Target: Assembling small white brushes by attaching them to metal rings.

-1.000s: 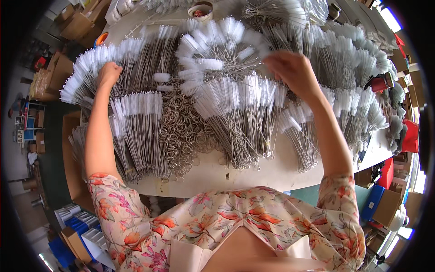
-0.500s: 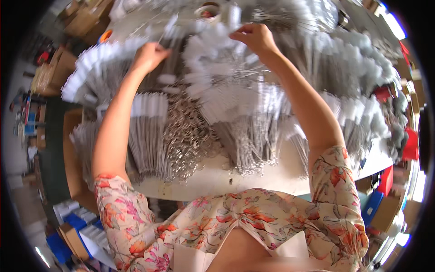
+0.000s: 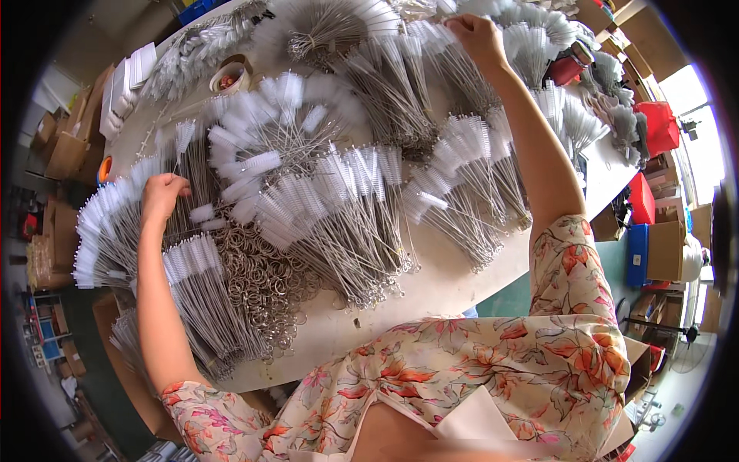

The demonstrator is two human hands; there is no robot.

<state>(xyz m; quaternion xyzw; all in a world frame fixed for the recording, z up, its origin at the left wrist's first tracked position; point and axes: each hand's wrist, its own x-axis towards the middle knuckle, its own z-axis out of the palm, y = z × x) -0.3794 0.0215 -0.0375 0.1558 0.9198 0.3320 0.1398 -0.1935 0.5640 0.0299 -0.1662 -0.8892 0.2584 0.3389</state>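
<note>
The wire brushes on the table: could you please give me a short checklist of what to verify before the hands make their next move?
1. Left hand rests on the fan of white-tipped wire brushes at the table's left edge: ok.
2. Right hand reaches the far brush bundles, arm stretched: ok.
3. Firm hold on any single brush: cannot tell, fingers hidden among the wires.
4. Pile of metal rings lies loose between the bundles, within reach: ok.
5. Bare table near the body, free for laying things down: ok.
6. Bundles kept apart: not ok, many overlap.
</note>
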